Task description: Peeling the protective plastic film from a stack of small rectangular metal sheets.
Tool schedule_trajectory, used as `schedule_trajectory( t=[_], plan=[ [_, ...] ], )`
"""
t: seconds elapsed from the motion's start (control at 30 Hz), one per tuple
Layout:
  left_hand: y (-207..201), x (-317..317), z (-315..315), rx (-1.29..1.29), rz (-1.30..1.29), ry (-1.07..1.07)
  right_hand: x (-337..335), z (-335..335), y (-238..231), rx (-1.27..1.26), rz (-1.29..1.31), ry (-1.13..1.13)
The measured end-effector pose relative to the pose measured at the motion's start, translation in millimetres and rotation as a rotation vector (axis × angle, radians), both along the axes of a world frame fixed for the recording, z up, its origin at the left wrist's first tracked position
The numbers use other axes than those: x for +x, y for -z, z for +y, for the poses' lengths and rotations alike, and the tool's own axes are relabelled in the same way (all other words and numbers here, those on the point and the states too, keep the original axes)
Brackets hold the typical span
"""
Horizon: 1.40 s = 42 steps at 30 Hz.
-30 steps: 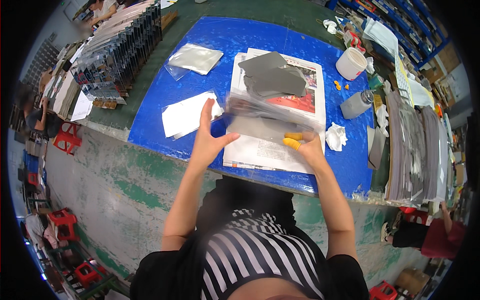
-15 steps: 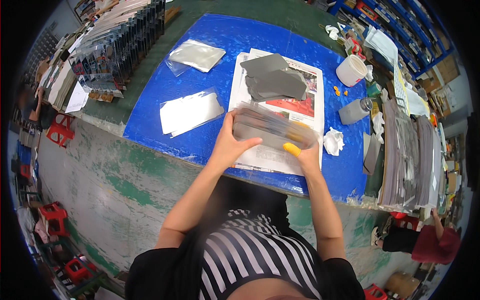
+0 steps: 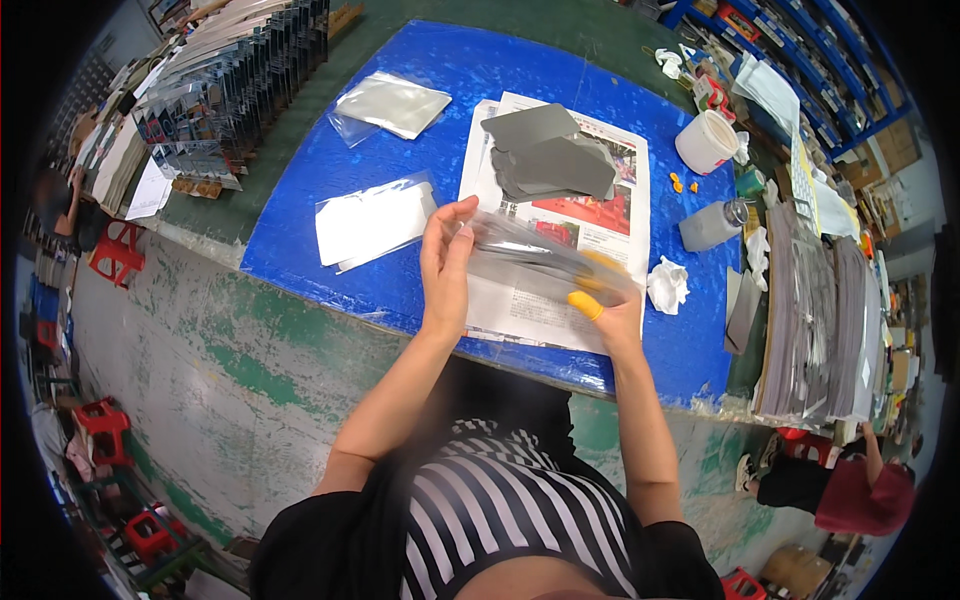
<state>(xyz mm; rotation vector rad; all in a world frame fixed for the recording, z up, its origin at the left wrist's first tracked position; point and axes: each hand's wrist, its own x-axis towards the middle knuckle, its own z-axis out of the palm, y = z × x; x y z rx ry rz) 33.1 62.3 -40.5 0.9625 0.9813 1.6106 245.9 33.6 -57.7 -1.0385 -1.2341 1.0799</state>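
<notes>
Over the newspaper (image 3: 500,310) I hold a stack of thin, glossy grey sheets (image 3: 535,257), partly blurred by motion. My right hand (image 3: 618,312) grips its right end, the thumb in a yellow finger cot on the near side and another yellow-covered finger behind. At the left end, my left hand (image 3: 447,268) has its fingers stretched out, palm turned to the sheets' edges. Just beyond lies a loose pile of dark grey sheets (image 3: 555,165) on the newspaper.
A blue-covered table (image 3: 290,215) carries two piles of film, one white (image 3: 370,225) and one clear (image 3: 400,103). To the right are a white tub (image 3: 706,142), a bottle (image 3: 712,226), crumpled tissue (image 3: 667,286) and upright sheet stacks (image 3: 800,320). A person (image 3: 865,485) stands at far right.
My left hand has loosened from its grip on the stack's left end, its fingers straightening and rising. My right hand keeps hold, and the stack has tilted slightly.
</notes>
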Motion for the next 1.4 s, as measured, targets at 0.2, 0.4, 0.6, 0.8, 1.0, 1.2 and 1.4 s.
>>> schedule_trajectory(
  t=[0.2,0.4,0.6,0.8,1.0,1.2,1.4],
  plan=[
    [-1,12,1,0.042,0.191,0.022,-2,0,0,-0.129,-0.175,-0.094],
    [10,15,4,0.161,0.207,0.008,-3,0,1,0.000,-0.100,0.000],
    [1,12,-6,0.152,0.179,0.211,6,-2,10,-0.162,-0.134,0.011],
    [3,-92,29,0.103,0.769,0.045,6,-5,5,-0.089,-0.075,0.022],
    [-3,-178,72,0.061,1.531,-0.055,4,-2,4,-0.096,-0.052,0.016],
    [-7,-170,90,-0.381,1.406,0.307,6,-7,4,-0.113,-0.036,-0.013],
    [-5,-164,89,-0.060,1.614,0.126,9,-6,9,-0.081,-0.068,-0.042]
  ],
)
